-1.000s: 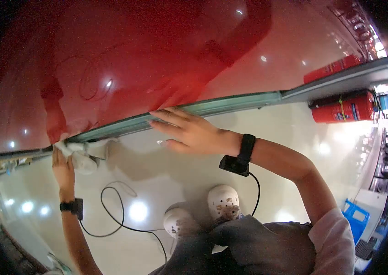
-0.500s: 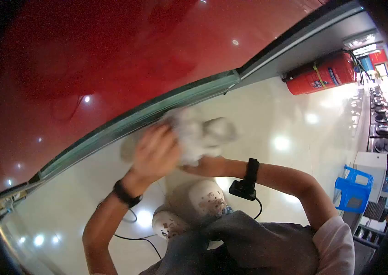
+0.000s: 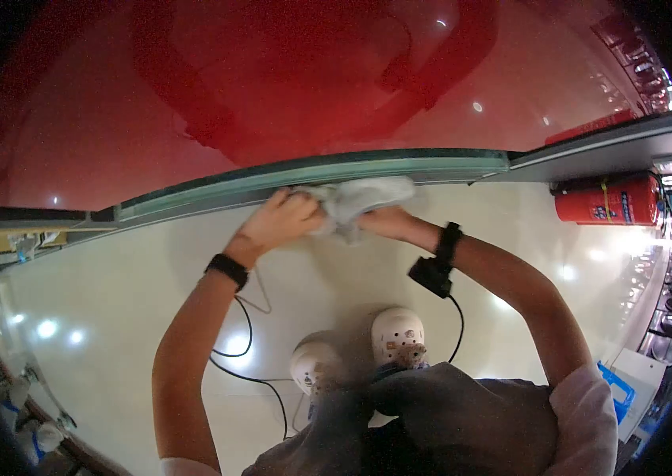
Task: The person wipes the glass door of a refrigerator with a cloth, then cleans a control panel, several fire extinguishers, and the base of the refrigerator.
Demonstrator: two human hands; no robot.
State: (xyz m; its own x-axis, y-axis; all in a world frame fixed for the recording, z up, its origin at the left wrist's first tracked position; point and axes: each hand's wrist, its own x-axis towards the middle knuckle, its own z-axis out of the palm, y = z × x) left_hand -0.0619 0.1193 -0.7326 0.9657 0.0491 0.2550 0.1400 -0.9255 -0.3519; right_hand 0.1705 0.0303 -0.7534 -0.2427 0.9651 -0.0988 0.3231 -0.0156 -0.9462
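Both arms up in front of me, hands meeting at the middle of the view. My left grip point(image 3: 280, 220) is clenched, knuckles twd me, fingers closed on the left end of a crumpled whitish cloth point(image 3: 361, 198). My right grip point(image 3: 384, 223) sits just beside it, touching the cloth's lower right part. Its fingers are tucked under the fabric, so I can't tell whether it's closed on it or just pressed against it.

The cloth is bunched up btwn the two grips and lies against the greenish trim strip point(image 3: 193, 194). That strip runs along the bottom edge of a big glossy red panel point(image 3: 312, 95), which fills the upper part of the view and shows blurry reflections & light spots.

Each wrist has a black band. The right one carries a small black box point(image 3: 431, 275) w/ a cable point(image 3: 233, 353) that loops across the floor.

Below: pale shiny floor point(image 3: 114, 278) w/ lamp glare. My two white perforated shoes point(image 3: 397, 333) are side by side under the grips, dark trousers over them.

Far right: a red fire extinguisher point(image 3: 606, 200) near the dark end of the trim, well apart from the cloth. Lower right, by my sleeve: a blue plastic thing point(image 3: 615, 389), partly cut off, can't tell what it is.
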